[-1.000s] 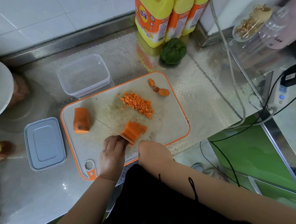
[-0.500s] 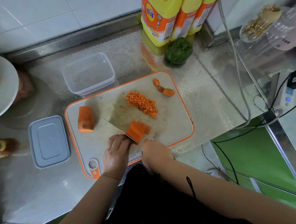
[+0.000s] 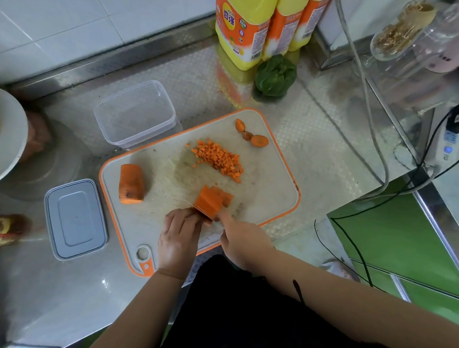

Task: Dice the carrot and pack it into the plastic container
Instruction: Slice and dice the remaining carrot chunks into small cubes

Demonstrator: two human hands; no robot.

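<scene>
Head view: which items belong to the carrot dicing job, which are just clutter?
In the job:
- orange-rimmed cutting board
- sliced carrot block, steadied by left hand
- knife blade, in right hand
- diced carrot pile
- uncut carrot chunk
- clear plastic container
- grey lid

Lying about:
- yellow bottles
- green pepper
- carrot end scraps

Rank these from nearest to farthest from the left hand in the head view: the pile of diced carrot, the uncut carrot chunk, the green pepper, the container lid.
Measured from the left hand:
1. Uncut carrot chunk, up and left on the board.
2. Pile of diced carrot, up and right on the board.
3. Container lid, off the board to the left; close to the pile's distance, so uncertain.
4. Green pepper, far back by the bottles.
</scene>
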